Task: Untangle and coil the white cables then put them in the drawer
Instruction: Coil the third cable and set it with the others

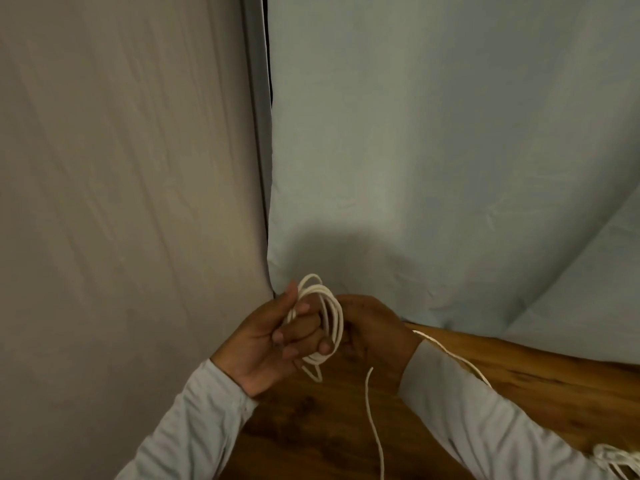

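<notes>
Because the white cable [325, 323] is thin, light and limp, it probably keeps a loop only while pinched, so the best hold looks to be across the gathered strands. Its coil hangs in the air above the wooden table [519, 372], wound around the fingers of the left hand [277, 341], which curl closed on the loops. The right hand [374, 327], just behind the coil, touches its far side; whether it pinches a strand I cannot tell. A loose tail [375, 431] dangles toward the table, and another strand [460, 358] trails over the right sleeve [485, 420]. More tangled cable [616, 459] lies at the lower right. No drawer is visible.
</notes>
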Demonstrator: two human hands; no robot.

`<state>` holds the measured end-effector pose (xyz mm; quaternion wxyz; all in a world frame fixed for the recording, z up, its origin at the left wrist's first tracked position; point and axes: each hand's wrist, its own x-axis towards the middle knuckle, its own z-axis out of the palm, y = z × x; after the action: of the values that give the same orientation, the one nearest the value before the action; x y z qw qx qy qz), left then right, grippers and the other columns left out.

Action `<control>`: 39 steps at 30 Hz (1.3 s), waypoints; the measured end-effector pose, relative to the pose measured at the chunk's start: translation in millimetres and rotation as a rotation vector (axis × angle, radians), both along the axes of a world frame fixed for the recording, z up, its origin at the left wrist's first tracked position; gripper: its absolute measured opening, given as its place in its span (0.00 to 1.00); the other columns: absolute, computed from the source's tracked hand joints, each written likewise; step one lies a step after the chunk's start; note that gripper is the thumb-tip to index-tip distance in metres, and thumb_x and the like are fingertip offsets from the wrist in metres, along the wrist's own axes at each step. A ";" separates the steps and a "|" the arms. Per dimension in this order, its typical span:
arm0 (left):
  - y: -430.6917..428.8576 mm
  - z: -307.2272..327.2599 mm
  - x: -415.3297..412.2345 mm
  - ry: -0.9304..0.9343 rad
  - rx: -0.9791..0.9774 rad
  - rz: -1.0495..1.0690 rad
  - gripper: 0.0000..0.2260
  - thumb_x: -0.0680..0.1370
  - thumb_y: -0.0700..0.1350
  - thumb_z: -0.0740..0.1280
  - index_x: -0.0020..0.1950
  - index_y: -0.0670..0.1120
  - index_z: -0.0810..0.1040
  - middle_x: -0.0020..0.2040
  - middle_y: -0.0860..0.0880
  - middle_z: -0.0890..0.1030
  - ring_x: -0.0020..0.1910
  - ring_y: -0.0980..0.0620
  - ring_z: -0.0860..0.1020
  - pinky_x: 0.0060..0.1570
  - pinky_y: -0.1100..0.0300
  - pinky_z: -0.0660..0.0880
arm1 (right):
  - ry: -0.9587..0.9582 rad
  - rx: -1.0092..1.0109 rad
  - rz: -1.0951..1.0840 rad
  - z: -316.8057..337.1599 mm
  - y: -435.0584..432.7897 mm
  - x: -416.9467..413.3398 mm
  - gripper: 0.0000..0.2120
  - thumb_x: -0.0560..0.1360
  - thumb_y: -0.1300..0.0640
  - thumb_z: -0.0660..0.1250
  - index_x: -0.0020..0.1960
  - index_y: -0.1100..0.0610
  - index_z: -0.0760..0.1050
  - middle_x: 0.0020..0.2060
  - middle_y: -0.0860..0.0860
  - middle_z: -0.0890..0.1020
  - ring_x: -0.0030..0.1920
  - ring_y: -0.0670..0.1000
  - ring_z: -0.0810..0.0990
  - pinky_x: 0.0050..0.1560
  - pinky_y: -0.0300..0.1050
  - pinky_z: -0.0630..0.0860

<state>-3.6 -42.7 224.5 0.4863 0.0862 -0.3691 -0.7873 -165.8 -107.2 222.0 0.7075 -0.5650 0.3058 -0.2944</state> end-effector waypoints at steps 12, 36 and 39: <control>-10.8 -11.1 -5.0 -0.915 -0.109 0.760 0.15 0.82 0.52 0.62 0.41 0.44 0.77 0.36 0.49 0.80 0.36 0.53 0.79 0.40 0.60 0.76 | 0.288 -0.373 -0.111 0.1 -14.1 -12.8 0.08 0.67 0.68 0.71 0.43 0.60 0.85 0.35 0.58 0.83 0.37 0.55 0.82 0.42 0.52 0.80; -34.9 -34.6 19.0 -1.382 -0.267 1.202 0.09 0.85 0.46 0.59 0.50 0.47 0.77 0.42 0.48 0.81 0.41 0.50 0.79 0.42 0.55 0.74 | -0.140 -0.219 -0.321 -1.8 -16.7 -34.0 0.10 0.70 0.50 0.69 0.43 0.54 0.87 0.37 0.59 0.82 0.39 0.56 0.81 0.48 0.57 0.79; -37.8 -31.1 12.0 -1.356 -0.249 1.263 0.09 0.85 0.47 0.59 0.49 0.47 0.76 0.42 0.48 0.81 0.41 0.49 0.79 0.41 0.56 0.74 | -0.200 -0.153 -0.317 -8.4 -16.0 -38.8 0.07 0.68 0.55 0.71 0.45 0.55 0.83 0.33 0.57 0.79 0.31 0.54 0.79 0.33 0.49 0.80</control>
<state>8.4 -80.5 193.5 0.5103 0.6591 -0.5406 -0.1136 -204.6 -123.1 213.6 0.6342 -0.5297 0.2962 -0.4791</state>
